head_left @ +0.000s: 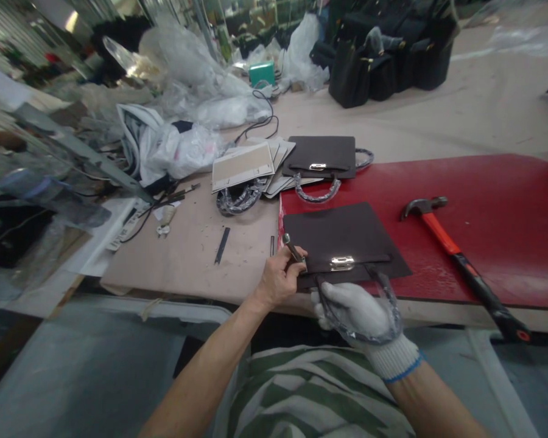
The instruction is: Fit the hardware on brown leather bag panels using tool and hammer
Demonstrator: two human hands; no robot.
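A dark brown bag panel [342, 234] with a silver clasp [342, 263] lies on the red mat [484, 207] at the table's near edge. My left hand [281, 277], bare, is closed around a small metal tool [292, 248] held against the panel's lower left corner. My right hand [358, 313], in a white glove, grips the panel's plastic-wrapped handle [386, 301] below the clasp. A second brown panel [322, 155] with its own clasp and wrapped handle lies farther back.
A hammer [452, 249] with an orange and black handle rests on the mat to the right. A stack of pale panels [244, 165], plastic bags [182, 146], loose tools [164, 222] and a cable lie at the left. Black bags [383, 55] stand at the back.
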